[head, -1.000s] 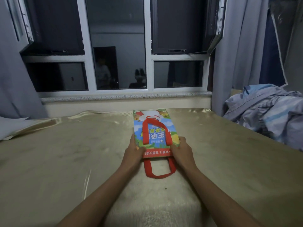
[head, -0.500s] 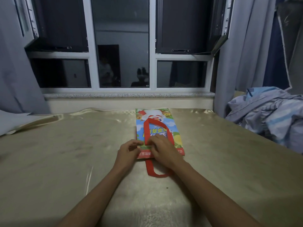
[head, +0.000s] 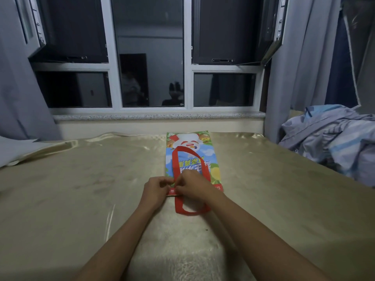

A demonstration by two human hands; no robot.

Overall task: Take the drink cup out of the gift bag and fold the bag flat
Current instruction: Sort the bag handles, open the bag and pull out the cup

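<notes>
- The bag (head: 191, 159) lies flat on the tan cover (head: 81, 189) at the centre of the frame, its mouth end toward the lower edge; no cup shows anywhere in view, so I judge it is already out.
- The left hand (head: 155, 188) and right hand (head: 192, 186) meet at the bag's near left corner, fingers curled together on its edge. They seem pinched on the bag, though the exact hold is hidden under the knuckles.
- One red handle (head: 190, 159) lies up over the printed face; the other handle (head: 191, 209) sticks out below the mouth, under the right wrist.
- Risk: the near handle could get trapped under the wrist and drag the bag askew if the hands pull.
- Risk: pressing only the left corner may let the right side spring up, since stiff paper tends to reopen along its gusset.
- Risk: the cover looks slick and wrinkled, so the bag may slide toward the window (head: 150, 57) at the top of the frame instead of creasing.
- Risk: a crooked crease could tear the corner.
</notes>
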